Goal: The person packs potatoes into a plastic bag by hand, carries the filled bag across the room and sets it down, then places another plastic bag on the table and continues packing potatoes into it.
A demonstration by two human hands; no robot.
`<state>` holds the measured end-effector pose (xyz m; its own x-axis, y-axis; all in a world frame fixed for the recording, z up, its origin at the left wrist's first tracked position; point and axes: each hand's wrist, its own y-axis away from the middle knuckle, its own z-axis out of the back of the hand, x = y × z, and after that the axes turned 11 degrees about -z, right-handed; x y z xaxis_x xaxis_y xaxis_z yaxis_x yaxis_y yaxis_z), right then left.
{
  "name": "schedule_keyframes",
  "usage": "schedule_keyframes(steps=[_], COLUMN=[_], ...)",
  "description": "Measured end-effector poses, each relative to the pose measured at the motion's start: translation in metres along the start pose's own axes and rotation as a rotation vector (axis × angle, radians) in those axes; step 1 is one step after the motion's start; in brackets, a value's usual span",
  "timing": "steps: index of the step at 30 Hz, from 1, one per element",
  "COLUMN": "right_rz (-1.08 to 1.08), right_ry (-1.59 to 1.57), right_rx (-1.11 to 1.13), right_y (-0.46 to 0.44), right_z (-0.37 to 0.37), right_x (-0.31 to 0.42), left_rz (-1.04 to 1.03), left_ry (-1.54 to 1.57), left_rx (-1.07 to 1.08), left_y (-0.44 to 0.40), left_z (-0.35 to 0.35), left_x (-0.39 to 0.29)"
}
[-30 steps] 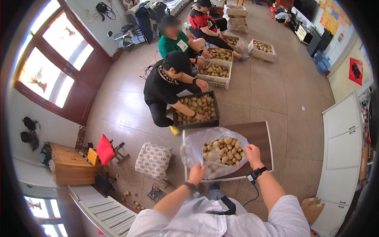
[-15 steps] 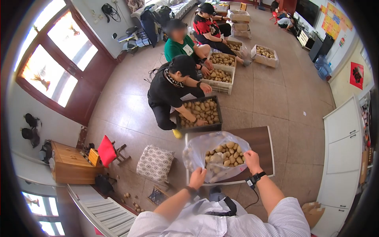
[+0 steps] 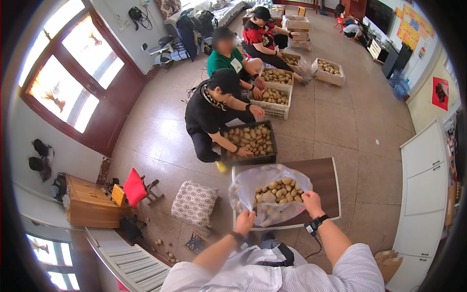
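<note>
A clear plastic bag (image 3: pixel 242 181) of potatoes (image 3: pixel 281 191) lies on a low brown table (image 3: pixel 323 180), its mouth spread towards me. My left hand (image 3: pixel 244 221) pinches the bag's near left edge, drawing the film into folds. At the right edge of the mouth, my right hand (image 3: pixel 312 201) is closed on the plastic. Potatoes show through the opening and, dimly, through the film.
Beyond the table, a person in black reaches into a black crate (image 3: pixel 273 141) of potatoes. Two other people sit behind, beside a white crate (image 3: pixel 277 111) and boxes of potatoes. A patterned stool (image 3: pixel 195 203) stands left; white cabinets (image 3: pixel 422 194) line the right.
The view has shifted slightly, so the scene sits a little further right and lower. Both hands keep their hold on the bag. The person in black has moved a hand within the crate.
</note>
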<state>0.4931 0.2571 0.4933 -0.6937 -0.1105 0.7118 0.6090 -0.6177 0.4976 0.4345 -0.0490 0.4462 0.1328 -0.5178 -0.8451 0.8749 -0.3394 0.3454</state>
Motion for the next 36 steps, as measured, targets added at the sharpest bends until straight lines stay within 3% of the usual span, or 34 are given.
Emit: schedule_keyframes(steps=[4,6,7,8,10,11,15,18,20,25,27,28,32,35,36], right_rz=[0.017,0.296,0.047,0.004,0.125,0.150,0.099,0.185,0.198,0.412,0.442,0.427,0.424,0.432,0.422], right_ry=[0.091,0.284,0.154,0.164,0.306,0.303,0.378,0.407,0.616,0.640,0.568,0.570,0.490,0.185,0.175], right_rx=[-0.029,-0.188,0.015,0.031,-0.128,-0.178,-0.127,-0.154,-0.377,-0.420,-0.256,-0.287,-0.146,0.084,0.064], right_y=[-0.007,-0.041,-0.013,-0.010,-0.035,-0.041,-0.038,-0.031,-0.009,0.020,0.029,0.034,0.052,0.082,0.100], right_z=[0.004,-0.020,-0.007,-0.005,-0.008,-0.010,-0.005,-0.016,-0.020,-0.052,-0.077,-0.089,-0.153,-0.185,-0.192], right_x=[-0.024,-0.064,-0.020,-0.015,-0.053,-0.067,-0.066,-0.063,-0.037,0.000,0.019,0.030,0.088,0.193,0.238], left_rz=[-0.038,-0.021,-0.044,-0.081,0.066,-0.097,-0.049,-0.152,-0.145,-0.154,-0.124,-0.079,-0.337,-0.307,-0.360], left_ry=[0.012,0.052,-0.031,-0.106,0.035,-0.147,-0.045,-0.128,-0.105,-0.018,0.000,0.001,-0.143,-0.199,-0.235], left_rx=[-0.028,-0.093,-0.098,-0.058,0.011,-0.042,-0.027,-0.011,0.055,0.210,0.330,0.424,0.534,0.639,0.676], left_y=[-0.005,-0.002,0.005,0.006,0.005,0.001,0.004,-0.004,-0.009,-0.022,-0.036,-0.043,-0.075,-0.091,-0.102], left_z=[-0.005,0.000,0.010,0.008,0.010,0.003,0.015,0.013,0.014,0.029,0.035,0.039,0.060,0.103,0.109], left_x=[0.023,0.019,0.012,0.003,-0.016,0.014,0.002,0.017,0.021,0.022,0.029,0.036,0.090,0.086,0.105])
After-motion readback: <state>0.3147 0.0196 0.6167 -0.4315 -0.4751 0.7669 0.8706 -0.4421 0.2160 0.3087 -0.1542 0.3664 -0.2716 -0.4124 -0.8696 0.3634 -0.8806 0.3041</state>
